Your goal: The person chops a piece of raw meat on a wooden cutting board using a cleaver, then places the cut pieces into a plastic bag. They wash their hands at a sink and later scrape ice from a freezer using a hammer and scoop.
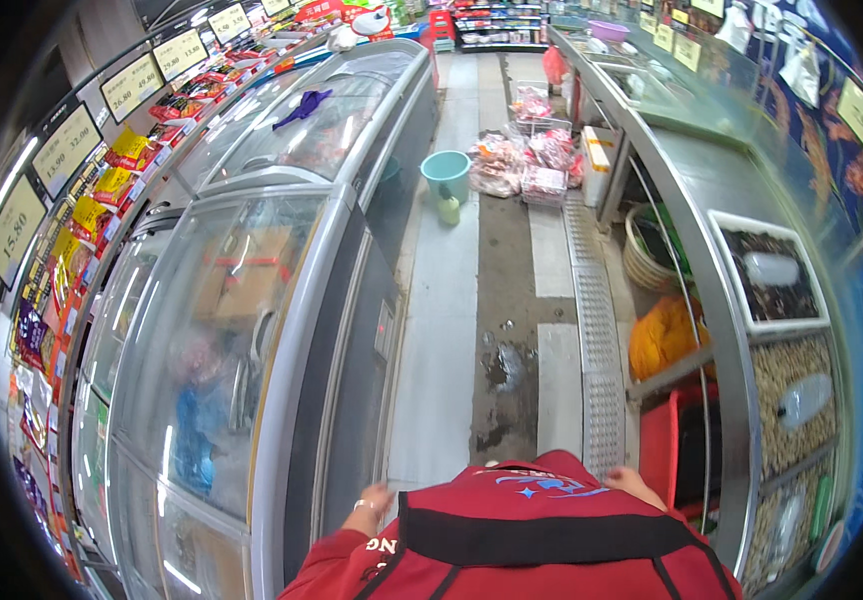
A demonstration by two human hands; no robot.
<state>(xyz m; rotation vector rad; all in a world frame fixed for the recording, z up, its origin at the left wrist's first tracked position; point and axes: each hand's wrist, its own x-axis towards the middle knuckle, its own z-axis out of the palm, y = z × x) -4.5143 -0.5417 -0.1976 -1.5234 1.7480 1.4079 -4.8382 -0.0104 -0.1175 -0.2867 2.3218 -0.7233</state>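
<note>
My left hand (376,502) hangs low beside the dark side panel of the chest freezer (341,360), with a pale band at its wrist. It is blurred, and no object shows in it. On the other side, my right hand (630,484) is beside the red plastic crate (660,450) under the steel counter. Part of it is hidden by my body, and nothing can be seen in it. Between my hands is my red apron (506,510) with a black band across it. A wet floor strip (506,360) runs ahead of me.
Ahead stand a turquoise bucket (446,171), a pale green bottle (448,208) and bagged meat (497,161) with wire baskets (544,196). Shellfish trays (791,375) line the steel counter (731,360) at right. A metal drain grating (600,375) runs beside it. A purple cloth (302,109) lies on the freezer glass.
</note>
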